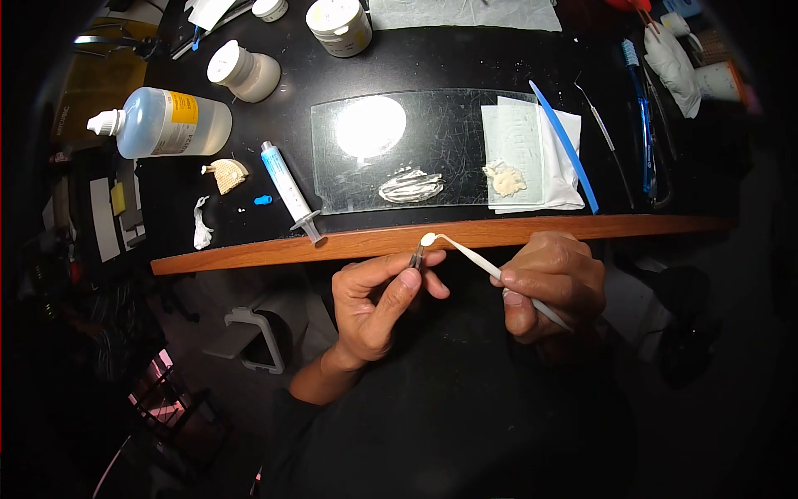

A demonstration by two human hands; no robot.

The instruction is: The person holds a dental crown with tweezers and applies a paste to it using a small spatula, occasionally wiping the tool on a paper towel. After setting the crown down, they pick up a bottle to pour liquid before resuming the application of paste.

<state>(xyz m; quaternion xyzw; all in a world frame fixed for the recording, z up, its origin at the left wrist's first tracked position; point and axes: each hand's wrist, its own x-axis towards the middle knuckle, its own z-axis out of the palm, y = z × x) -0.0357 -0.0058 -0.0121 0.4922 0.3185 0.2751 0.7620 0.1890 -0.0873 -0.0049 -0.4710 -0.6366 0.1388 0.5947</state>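
Observation:
Just in front of the table's wooden edge, my left hand (370, 306) pinches a small dark metal holder (416, 258) between thumb and fingers. A small white tooth-shaped piece (428, 239) sits at its top. My right hand (559, 283) grips a thin white hooked-tip dental instrument (472, 257) like a pen, its bent tip touching or very close to the white piece. Beyond the hands lies a scratched glass slab (449, 125) with a smear of white paste (411, 185). Cream-coloured paste (504, 179) is on the slab's right side, over white paper.
A capped bottle (170, 123), a syringe (287, 187), its blue cap (263, 200) and a dental cast (229, 175) are on the left. Jars (339, 29) stand behind. On the right lie a blue spatula (565, 145), a probe (603, 129) and a blue brush (638, 100).

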